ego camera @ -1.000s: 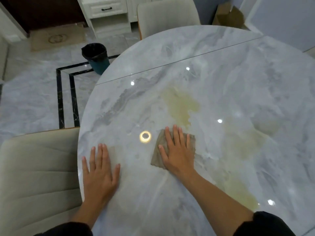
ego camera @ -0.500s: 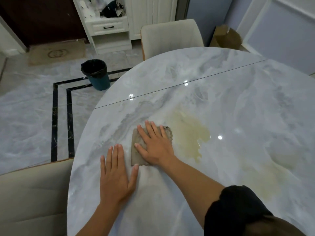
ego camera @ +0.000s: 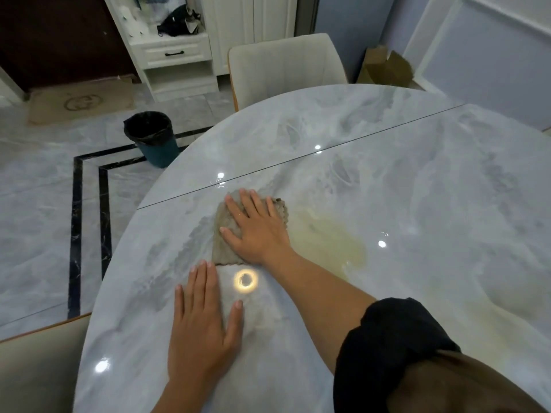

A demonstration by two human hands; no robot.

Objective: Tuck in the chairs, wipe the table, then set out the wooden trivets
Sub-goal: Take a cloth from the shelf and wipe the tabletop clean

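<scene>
A round grey marble table (ego camera: 417,204) fills the right and middle of the head view. A grey-brown cloth (ego camera: 222,231) lies flat on it, just below the seam across the tabletop. My right hand (ego camera: 258,231) presses flat on the cloth, fingers spread and pointing away from me. My left hand (ego camera: 202,326) rests palm down on the bare marble nearer to me, holding nothing. A cream chair (ego camera: 286,67) stands at the table's far edge, and another (ego camera: 38,368) at the near left. No wooden trivets are in view.
A yellowish patch (ego camera: 331,242) marks the marble right of the cloth. A dark bin (ego camera: 153,138) stands on the floor left of the table. Behind it are a white cabinet (ego camera: 176,55) and a doormat (ego camera: 80,102). A cardboard box (ego camera: 384,67) sits by the far wall.
My right hand has slid the cloth away from me and leftward across the table, towards the seam. My left hand stayed flat on the marble, shifting forward a little.
</scene>
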